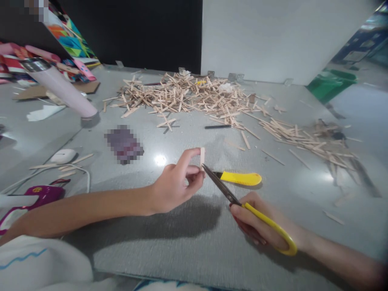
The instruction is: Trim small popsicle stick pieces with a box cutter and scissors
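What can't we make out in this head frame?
Head view, all:
Whether the scissors touch the wooden stick: overlapping, too small.
Part of the scissors' handle: covered by the right hand.
Part of the purple object: hidden by the left forearm.
What the greyish item is: pixelated.

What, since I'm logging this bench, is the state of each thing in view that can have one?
Left hand, pinched closed
Small wooden stick, held upright
Scissors, blades closed or nearly so
Right hand, closed on the scissors
Yellow-handled tool, lying flat
Pink bottle, standing, silver top on
Wooden stick heap, loose and jumbled
Green bin, open-topped
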{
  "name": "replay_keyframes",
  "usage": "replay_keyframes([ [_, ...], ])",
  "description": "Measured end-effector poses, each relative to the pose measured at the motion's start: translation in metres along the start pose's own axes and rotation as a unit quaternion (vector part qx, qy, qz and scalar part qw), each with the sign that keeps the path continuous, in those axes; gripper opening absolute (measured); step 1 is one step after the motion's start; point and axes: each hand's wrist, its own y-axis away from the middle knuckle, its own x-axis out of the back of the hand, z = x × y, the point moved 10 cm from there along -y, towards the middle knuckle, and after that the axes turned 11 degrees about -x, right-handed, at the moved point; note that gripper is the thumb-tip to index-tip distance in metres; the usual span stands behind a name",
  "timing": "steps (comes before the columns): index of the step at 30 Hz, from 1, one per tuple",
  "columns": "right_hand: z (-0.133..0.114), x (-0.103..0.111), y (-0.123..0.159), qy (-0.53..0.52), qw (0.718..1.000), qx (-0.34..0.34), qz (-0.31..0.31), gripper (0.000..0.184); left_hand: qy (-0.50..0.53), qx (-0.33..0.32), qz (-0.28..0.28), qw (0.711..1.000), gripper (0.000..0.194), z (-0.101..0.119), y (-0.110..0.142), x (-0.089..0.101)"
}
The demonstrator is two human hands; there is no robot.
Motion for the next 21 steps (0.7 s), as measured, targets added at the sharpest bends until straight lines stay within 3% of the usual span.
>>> replay_keyframes([
  [12, -0.002, -0.012, -0.001, -0.014, 1.0, 0.001, -0.006, 0.072, 0.085, 0.029, -0.005, 0.996, 0.045, -0.005, 0.004, -0.008],
  [21, 0.007, -0.003, -0.004, 0.023, 1.0, 0.001, 0.022, 0.076, 0.159, 0.069, -0.035, 0.984, 0.035, -0.011, 0.003, -0.015],
])
